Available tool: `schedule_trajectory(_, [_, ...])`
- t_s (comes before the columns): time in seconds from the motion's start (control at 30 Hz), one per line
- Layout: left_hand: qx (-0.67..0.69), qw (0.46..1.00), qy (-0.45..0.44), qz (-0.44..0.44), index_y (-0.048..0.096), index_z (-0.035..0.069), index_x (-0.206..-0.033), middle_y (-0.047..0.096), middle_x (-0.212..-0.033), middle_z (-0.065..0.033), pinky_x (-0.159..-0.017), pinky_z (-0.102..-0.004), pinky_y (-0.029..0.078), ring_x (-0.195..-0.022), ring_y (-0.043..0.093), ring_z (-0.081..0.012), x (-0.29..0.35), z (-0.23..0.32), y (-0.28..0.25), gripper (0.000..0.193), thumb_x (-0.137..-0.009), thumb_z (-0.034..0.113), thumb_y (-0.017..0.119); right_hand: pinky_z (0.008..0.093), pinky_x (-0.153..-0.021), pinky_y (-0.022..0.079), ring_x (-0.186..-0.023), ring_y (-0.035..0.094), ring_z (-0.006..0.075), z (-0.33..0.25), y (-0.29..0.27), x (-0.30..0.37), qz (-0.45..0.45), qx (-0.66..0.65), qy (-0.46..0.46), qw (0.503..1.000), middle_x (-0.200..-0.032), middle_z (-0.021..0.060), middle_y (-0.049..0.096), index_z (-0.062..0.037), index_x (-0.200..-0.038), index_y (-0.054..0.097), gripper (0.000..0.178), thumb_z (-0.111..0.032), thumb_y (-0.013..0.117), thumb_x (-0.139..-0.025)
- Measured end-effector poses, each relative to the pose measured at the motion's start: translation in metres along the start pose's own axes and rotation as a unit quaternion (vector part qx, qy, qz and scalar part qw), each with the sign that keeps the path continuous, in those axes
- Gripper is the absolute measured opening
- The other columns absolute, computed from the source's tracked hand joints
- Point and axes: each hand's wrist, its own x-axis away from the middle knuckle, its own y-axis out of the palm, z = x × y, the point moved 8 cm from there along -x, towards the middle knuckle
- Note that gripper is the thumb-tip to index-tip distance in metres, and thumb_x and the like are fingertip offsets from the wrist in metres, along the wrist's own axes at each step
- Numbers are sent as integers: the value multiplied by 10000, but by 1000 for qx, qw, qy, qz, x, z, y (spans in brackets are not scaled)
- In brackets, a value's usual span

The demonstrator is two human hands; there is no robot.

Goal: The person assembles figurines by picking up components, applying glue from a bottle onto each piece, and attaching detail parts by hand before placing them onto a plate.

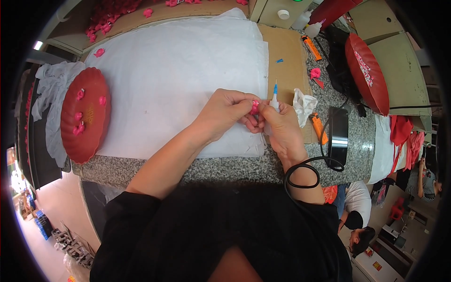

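A small bright pink figurine (255,107) is pinched between the thumb and fingers of my left hand (224,113). Close against it, my right hand (283,126) is closed around a white needle-tip bottle (275,101), whose blue tip and thin needle point away from me. The right thumb and fingertips meet the left fingers beside the figurine, and I cannot tell whether they also grip it. Most of the bottle's body is hidden in the right palm. Under both hands lie white paper sheets (178,70) and, to the right, brown cardboard (284,44).
A red scalloped plate (67,136) with several pink pieces stands at left. On the right are a crumpled tissue (304,105), orange lighters (318,128), a dark phone (339,136) and a black cable (293,167). Another red dish (376,96) holds small pale bits. A person (358,202) sits at lower right.
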Motion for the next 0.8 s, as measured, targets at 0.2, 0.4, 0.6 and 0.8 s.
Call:
schedule_trajectory(0.2, [1,1000,0,0,571,-67,-957,597,-740,-118,-554,-261,505,-604,575,-146,0,0,1,218,-816,61,466,222,-441,432,-508,501,92,0,0,1,8,4,7,1000,-636,50,543,14,-764,547,75,-61,538,-760])
schedule_trajectory(0.4, [0,1000,-3,-1,572,-68,-957,597,-744,-118,-556,-261,505,-605,574,-145,0,1,1,220,-817,63,463,225,-440,437,-508,502,93,0,0,0,4,2,7,1000,-634,51,543,18,-766,546,84,-66,542,-761])
schedule_trajectory(0.6, [1,1000,3,-6,568,-72,-963,597,-748,-123,-558,-261,505,-603,573,-146,0,2,2,225,-819,59,455,225,-435,446,-505,505,94,0,0,0,8,12,6,1000,-628,51,540,20,-770,546,100,-81,543,-766])
schedule_trajectory(0.8, [9,1000,-3,-12,560,-50,-983,588,-761,-92,-532,-246,492,-606,557,-126,1,3,5,223,-820,74,471,232,-418,432,-489,487,89,0,-1,0,13,-17,15,1000,-620,34,533,0,-756,555,122,-121,565,-769])
